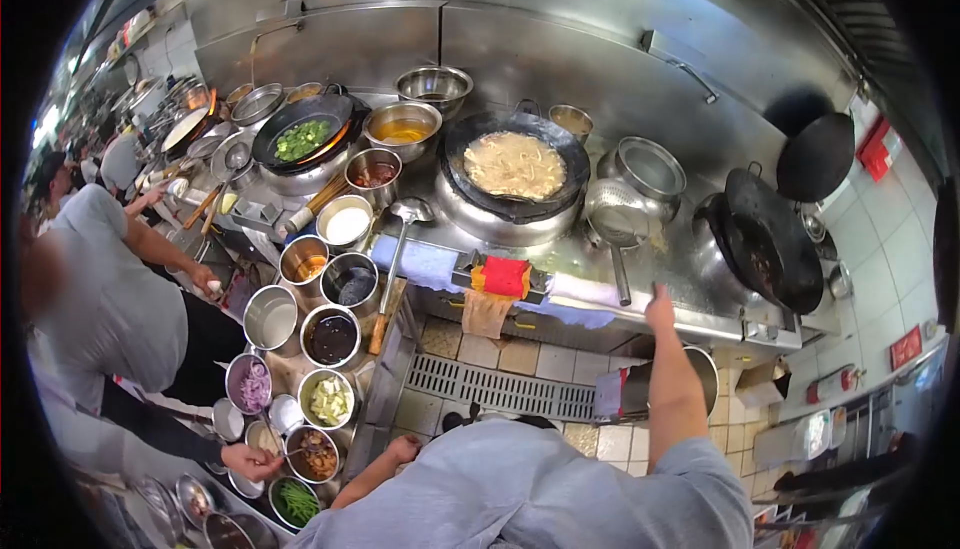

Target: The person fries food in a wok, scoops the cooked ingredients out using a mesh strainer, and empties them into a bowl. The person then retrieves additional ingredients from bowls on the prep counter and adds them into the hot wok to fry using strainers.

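My left hand [404, 448] hangs low beside the container table, its fingers curled, with nothing visible in them. My right hand [660, 309] is stretched out to the stove's front edge, right of a folded white towel [585, 290] and the handle of a perforated strainer [618, 224]; its fingers are too foreshortened to read. Pale noodle-like food in bubbling liquid [515, 164] fills the middle wok [574, 139]. A ladle [410, 211] lies left of it, its wooden-ended handle over the containers. A red cloth [500, 276] hangs on the front edge.
Sauce and ingredient pots [331, 337] stand at the left. A co-worker [130, 289] stands there; another person's hand [252, 461] holds a spoon at a pot. A second wok [300, 139] holds greens. Dark woks [775, 239] stand at the right, above a floor bin [705, 374].
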The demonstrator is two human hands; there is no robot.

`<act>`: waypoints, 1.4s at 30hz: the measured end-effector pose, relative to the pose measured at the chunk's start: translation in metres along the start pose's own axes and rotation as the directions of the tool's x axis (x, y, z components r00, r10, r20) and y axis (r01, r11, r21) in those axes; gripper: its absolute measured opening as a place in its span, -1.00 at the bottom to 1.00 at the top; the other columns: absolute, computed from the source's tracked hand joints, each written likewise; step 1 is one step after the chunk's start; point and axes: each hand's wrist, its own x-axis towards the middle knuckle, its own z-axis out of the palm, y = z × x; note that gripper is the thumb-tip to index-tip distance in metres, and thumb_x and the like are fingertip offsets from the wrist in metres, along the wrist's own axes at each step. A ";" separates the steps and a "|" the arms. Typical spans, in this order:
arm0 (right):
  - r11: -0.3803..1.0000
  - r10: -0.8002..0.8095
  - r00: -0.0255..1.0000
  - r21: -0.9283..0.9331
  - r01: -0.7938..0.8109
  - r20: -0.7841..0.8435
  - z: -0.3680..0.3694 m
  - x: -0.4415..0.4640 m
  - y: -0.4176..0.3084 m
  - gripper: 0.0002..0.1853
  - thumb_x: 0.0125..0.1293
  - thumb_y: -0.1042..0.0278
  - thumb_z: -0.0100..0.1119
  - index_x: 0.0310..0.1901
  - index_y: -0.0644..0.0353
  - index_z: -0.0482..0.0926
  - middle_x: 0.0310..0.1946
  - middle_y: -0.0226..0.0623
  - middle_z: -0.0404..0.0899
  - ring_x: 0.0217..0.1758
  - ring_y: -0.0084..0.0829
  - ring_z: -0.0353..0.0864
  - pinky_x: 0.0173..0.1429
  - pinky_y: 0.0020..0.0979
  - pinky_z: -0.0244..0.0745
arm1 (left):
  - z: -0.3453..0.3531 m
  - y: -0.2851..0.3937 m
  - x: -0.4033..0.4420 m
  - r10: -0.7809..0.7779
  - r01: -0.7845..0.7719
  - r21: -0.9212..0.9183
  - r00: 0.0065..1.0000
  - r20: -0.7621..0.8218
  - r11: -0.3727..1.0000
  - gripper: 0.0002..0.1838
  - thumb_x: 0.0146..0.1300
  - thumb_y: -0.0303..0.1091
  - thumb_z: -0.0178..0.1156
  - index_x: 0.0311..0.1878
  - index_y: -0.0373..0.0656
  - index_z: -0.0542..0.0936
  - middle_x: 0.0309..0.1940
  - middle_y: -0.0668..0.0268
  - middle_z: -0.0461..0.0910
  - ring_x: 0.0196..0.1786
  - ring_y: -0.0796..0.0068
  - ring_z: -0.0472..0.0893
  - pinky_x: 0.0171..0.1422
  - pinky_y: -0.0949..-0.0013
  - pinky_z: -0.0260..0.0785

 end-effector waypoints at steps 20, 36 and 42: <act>0.955 -0.232 0.758 0.290 0.058 0.610 -0.218 0.106 -0.230 -0.68 0.19 0.44 -0.22 0.00 0.19 0.32 -0.67 -0.55 0.23 -0.71 -0.71 0.15 -0.66 -0.64 0.10 | -0.061 0.070 -0.035 -0.418 0.379 -0.424 0.908 0.000 0.823 -0.61 0.03 -0.07 -0.01 -0.18 -0.14 0.50 -0.18 0.12 0.48 -0.07 0.19 0.45 -0.02 0.34 0.27; 0.820 -0.547 0.826 0.280 0.499 0.132 -0.034 0.097 -0.272 -0.81 0.08 0.46 -0.15 -0.30 0.29 0.44 -0.59 -0.21 0.43 -0.60 -0.40 0.41 -0.47 -0.40 0.33 | 0.020 0.009 -0.001 -0.415 0.341 -0.463 0.908 -0.064 0.818 -0.61 0.11 -0.02 -0.16 -0.15 -0.05 0.47 -0.17 0.23 0.47 -0.10 0.22 0.45 -0.01 0.30 0.25; 0.864 -0.475 0.828 0.336 0.375 0.298 -0.054 0.066 -0.264 -0.73 0.07 0.42 -0.13 -0.19 0.28 0.44 -0.33 -0.02 0.48 -0.22 -0.06 0.44 -0.13 -0.24 0.30 | 0.039 -0.022 0.017 -0.346 0.289 -0.422 0.936 -0.062 0.859 -0.64 0.09 -0.05 -0.12 -0.17 -0.05 0.48 -0.14 0.27 0.47 -0.03 0.32 0.41 0.01 0.34 0.23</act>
